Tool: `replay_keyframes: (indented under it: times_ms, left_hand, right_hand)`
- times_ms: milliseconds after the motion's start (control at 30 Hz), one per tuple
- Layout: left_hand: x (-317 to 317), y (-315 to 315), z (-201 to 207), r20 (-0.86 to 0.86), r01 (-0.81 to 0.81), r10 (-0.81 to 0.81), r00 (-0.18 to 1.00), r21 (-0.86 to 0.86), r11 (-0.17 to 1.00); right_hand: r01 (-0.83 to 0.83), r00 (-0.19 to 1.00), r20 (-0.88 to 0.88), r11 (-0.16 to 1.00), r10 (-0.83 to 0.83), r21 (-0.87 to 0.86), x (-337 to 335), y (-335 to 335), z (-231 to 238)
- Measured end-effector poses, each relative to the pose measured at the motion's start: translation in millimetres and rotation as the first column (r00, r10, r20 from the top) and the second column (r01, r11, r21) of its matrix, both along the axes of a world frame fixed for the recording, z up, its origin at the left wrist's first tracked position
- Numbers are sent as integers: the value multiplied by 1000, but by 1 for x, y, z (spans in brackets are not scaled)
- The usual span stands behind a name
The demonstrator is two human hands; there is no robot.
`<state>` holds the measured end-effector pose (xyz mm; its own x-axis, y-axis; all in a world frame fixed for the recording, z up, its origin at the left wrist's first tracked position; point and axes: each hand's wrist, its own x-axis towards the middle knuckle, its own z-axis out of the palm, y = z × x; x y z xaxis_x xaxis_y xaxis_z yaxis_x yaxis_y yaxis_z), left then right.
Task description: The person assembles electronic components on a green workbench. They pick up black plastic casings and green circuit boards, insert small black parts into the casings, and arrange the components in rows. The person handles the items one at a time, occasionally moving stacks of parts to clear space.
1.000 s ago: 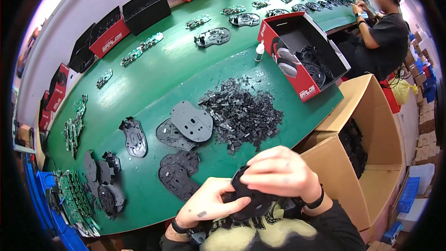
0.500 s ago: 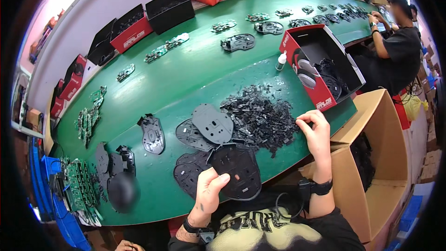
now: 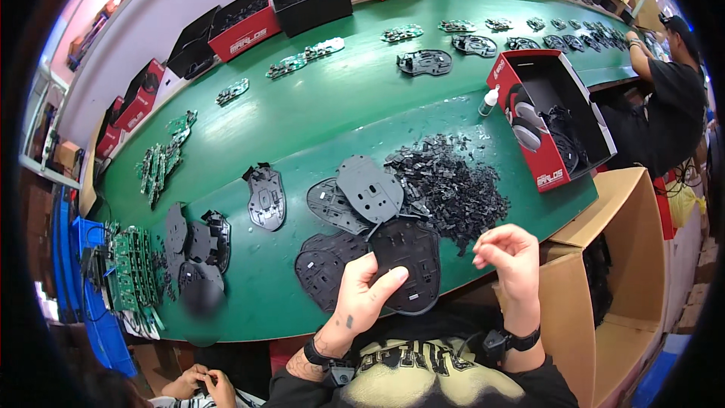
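My left hand (image 3: 366, 298) grips the near edge of a black plastic base shell (image 3: 414, 257), thumb on top and the other fingers mostly hidden. The shell's ribbed inner face points up. To its right, my right hand (image 3: 513, 258) is raised near the front edge of the table, thumb and fingertips pinched together; whatever is between them is too small to make out. Just beyond lies a heap of small black plastic pieces (image 3: 461, 196). Beside the held shell rest another black shell (image 3: 325, 264), a grey shell (image 3: 370, 187) on top, and one more shell (image 3: 332, 204) partly beneath it.
A single shell (image 3: 266, 198) and a stack of shells (image 3: 198, 242) lie to the left, near green circuit boards (image 3: 132, 268). A red box (image 3: 532, 136), a small white bottle (image 3: 488, 101) and an open carton (image 3: 627, 249) stand right. Co-workers sit at far right and lower left.
My right hand has drawn back from the heap toward me, its fingers still pinched. The left hand stays on the shell. The whole view has shifted a little.
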<state>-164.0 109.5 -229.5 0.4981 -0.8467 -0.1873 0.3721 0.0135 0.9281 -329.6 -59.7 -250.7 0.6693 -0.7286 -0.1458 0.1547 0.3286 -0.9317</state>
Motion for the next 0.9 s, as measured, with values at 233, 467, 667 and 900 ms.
replay_keyframes:
  times_ms: [233, 467, 667, 900]
  left_hand:
    - [4, -2, -4, 21, 65, -65, 998, -19, 998]
    - [3, -7, -3, 1, 68, -68, 998, -1, 998]
    - [3, -8, -5, 82, 50, -52, 995, 24, 998]
    - [2, -9, -9, 175, 22, -32, 984, 64, 998]
  right_hand:
    - [-199, 979, 60, 977, 195, 82, -2, 14, 1]
    - [-164, 985, 32, 979, 169, -119, 3, 23, 7]
    - [-221, 975, -165, 768, 152, -602, 11, 24, 26]
    - [-256, 966, -216, 646, 143, -719, 14, 24, 29]
